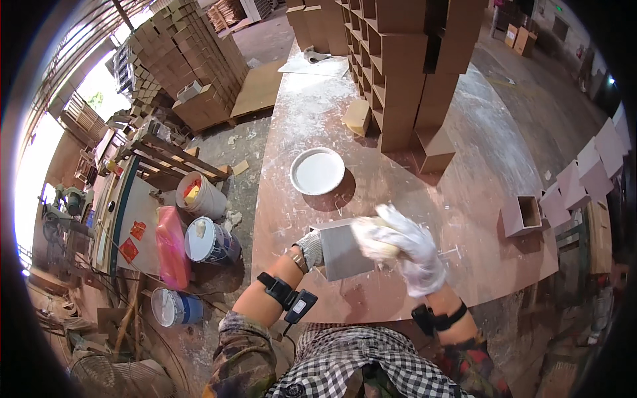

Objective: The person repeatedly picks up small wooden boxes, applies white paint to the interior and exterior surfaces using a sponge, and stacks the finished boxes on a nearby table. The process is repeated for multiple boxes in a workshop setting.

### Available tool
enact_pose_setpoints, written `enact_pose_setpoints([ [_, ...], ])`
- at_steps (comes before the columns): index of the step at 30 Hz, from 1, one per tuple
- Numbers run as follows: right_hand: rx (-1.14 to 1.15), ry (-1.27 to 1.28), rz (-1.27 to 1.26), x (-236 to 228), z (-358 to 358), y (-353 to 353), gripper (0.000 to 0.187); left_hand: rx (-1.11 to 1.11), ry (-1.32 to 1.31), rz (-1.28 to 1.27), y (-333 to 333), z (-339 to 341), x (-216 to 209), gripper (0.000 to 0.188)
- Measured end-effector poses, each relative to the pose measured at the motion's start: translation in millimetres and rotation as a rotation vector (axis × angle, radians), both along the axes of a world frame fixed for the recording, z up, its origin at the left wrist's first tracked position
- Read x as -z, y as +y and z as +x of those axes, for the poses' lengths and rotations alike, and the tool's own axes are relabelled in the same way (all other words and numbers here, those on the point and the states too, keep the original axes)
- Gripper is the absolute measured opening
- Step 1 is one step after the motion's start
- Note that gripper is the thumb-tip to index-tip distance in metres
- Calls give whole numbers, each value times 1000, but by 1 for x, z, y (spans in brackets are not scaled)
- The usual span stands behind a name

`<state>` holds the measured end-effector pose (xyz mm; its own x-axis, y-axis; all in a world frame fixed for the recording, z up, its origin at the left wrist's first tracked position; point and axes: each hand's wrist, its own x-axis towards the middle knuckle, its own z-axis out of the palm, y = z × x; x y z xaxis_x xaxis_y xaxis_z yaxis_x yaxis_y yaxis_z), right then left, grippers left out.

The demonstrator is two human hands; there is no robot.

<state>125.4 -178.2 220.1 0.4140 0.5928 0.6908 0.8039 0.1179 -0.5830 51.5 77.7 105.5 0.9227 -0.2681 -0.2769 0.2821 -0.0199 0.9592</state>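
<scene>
The white-smeared worktop (478, 212) bears stacked boxes (403, 93) towards its far end; buckets (211, 241) stand on the floor (251, 146) to its left. Near its front edge, left fingers (311, 248) hold a grey box (346, 253); right fingers (398, 222) grip a blurred pale pad (378, 247).

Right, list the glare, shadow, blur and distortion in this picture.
Head view: daylight washes out the opening at far left; the white bowl casts a shadow toward its lower right; the right hand and the pale thing at it look blurred, perhaps by motion; the table's near edge bows, as fisheye views tend to show.
</scene>
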Motion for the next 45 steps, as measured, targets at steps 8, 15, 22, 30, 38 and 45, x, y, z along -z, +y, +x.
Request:
enact_pose_setpoints([
  [8,7,-358,-184,2,-53,31,47,-179,508,-658,22,11,74,28],
  [15,-14,-115,-462,56,-95,-51,47,-136,495,-396,2,28,25,28],
  [22,323,218,-313,23,-127,-86,33,151,476,-651,15,85,126,31],
  [30,391,776,0,30,-175,-106,29,43,657,-363,-40,80,-16,42],
  [38,207,1142,444,34,-170,-113,33,486,178,-201,-67,105,45,38],
  [45,378,1082,345,50,-114,-136,31,532,-471,923,-89,109,17,32],
])
